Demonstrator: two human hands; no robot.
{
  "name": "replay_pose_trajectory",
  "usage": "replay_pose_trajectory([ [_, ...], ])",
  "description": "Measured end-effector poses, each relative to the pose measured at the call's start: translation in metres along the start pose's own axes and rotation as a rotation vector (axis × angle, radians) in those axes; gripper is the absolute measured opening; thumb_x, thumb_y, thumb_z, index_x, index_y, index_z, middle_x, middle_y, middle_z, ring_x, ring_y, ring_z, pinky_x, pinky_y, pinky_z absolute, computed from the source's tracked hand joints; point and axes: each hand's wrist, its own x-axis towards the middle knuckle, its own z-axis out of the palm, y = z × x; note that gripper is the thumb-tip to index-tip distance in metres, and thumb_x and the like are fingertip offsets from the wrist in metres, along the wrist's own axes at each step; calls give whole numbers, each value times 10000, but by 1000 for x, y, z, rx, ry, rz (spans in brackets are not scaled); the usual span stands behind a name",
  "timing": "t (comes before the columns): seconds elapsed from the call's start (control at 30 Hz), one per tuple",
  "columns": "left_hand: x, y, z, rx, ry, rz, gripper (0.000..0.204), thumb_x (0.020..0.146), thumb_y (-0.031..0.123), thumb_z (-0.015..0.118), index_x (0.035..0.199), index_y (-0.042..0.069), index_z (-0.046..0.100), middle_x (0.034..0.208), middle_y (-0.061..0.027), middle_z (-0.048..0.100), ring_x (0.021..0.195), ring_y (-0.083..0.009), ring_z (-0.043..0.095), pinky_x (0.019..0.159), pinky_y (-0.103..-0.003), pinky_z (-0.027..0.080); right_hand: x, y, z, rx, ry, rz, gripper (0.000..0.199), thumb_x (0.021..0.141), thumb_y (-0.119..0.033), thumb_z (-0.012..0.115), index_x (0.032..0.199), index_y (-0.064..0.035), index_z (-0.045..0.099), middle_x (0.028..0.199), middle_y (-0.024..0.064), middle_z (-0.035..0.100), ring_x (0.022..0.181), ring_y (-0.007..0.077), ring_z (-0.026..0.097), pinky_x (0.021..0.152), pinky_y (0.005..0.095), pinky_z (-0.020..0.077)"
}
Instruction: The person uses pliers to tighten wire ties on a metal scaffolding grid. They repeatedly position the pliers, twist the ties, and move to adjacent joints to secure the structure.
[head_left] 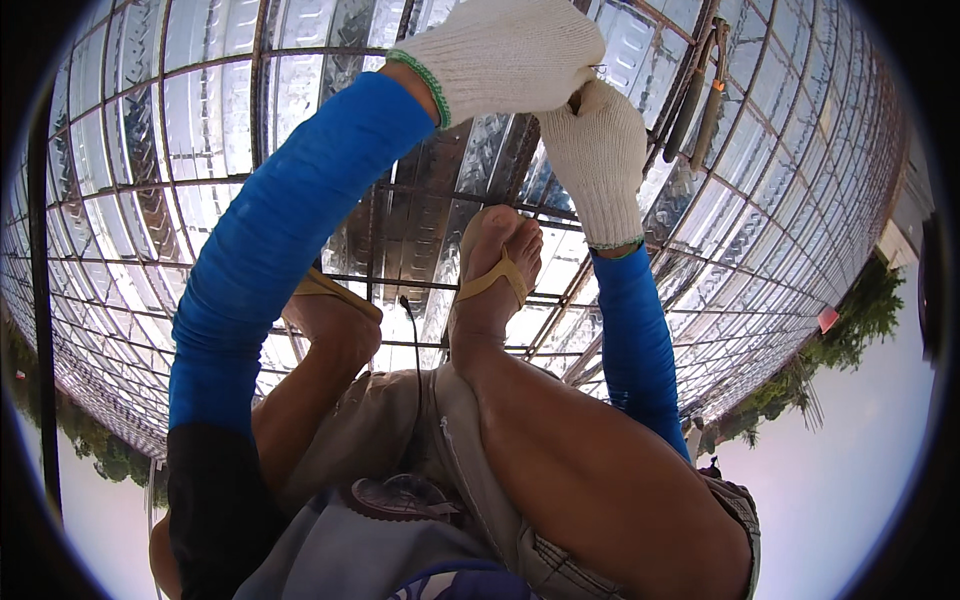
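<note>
My left hand (505,55), in a white knit glove with a green cuff, reaches across at the top, its fingers curled closed. Against it, just below and to the right, is my right hand (608,150), gloved the same way, with fingers pinched together. A thin dark strand shows where the two meet; what they hold is too small to make out. Beneath both hands runs a grid of rusty steel bars (210,66) over shiny ribbed metal sheets (225,120). Right of my hands, pincers (698,95) with dark and orange-brown handles lie on the bars.
My feet in yellow flip-flops (507,275) stand on the grid, below the hands. A thin black cable (416,345) hangs between my legs. A dark upright pole (42,300) stands at the far left. Trees (850,335) line the outer edge at right.
</note>
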Motion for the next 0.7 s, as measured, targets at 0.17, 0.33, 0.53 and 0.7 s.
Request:
replay_pose_trajectory([
  [0.17,-21,9,-43,228,140,-7,370,1079,372,614,1255,77,750,1239,-159,751,1149,-318,693,993,-451,566,-3,-9,-5,196,-23,214,456,927,-430,777,850,18,741,699,149,702,642,287,716,617,425,560],
  [0.33,-29,18,-64,374,-62,-393,311,1030,399,689,1092,122,816,919,-88,782,800,-288,769,768,-395,633,-10,-21,4,416,72,453,445,902,-390,779,809,40,712,625,113,646,598,214,653,598,403,529],
  [0.53,-30,41,12,84,123,-329,240,1036,322,666,1127,129,776,1005,-95,759,901,-311,761,804,-418,625,-14,-27,7,1100,115,789,311,980,-269,740,786,-45,643,624,39,622,444,86,522,395,256,368],
  [0.7,-43,62,31,-7,136,-578,227,1016,220,678,1210,120,740,1038,-96,734,937,-319,741,848,-438,606,-30,-6,-54,1011,-182,660,347,1015,-330,753,970,10,697,720,53,664,540,103,587,466,253,422],
])
